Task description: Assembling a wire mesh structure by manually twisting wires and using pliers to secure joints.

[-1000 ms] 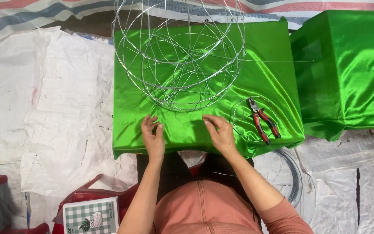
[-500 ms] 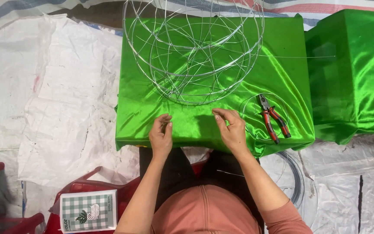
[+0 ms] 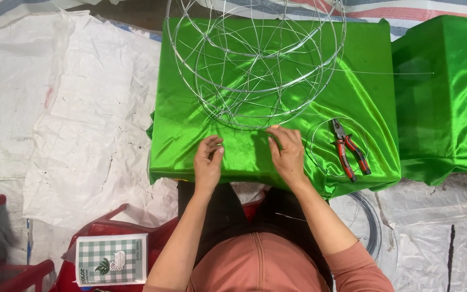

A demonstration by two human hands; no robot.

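Floor covering: white woven sheeting (image 3: 71, 119) is spread across the floor, creased and overlapping.
Counter: a low counter (image 3: 190, 146) is draped in shiny green satin; a second green-draped block (image 3: 444, 97) is set just to its right.
Wire frame: a round cage of silver wire (image 3: 255, 59) is stood on the counter's far half — its lower rim lies just beyond both hands.
Wire coil: a coil of wire (image 3: 371, 227) is seen on the floor by the right elbow.
Booklet: a green-checked booklet (image 3: 112, 259) is laid on a red plastic stool (image 3: 136, 219), lower left.
Pliers: red-handled pliers (image 3: 348, 150) are laid inside a thin wire ring, right of the right hand.
Left hand: the left hand (image 3: 208, 162) is curled, fingertips pinched together — what is pinched cannot be told.
Right hand: the right hand (image 3: 286, 152) is rested on the satin, fingers bent toward the frame's rim; its grip cannot be told.
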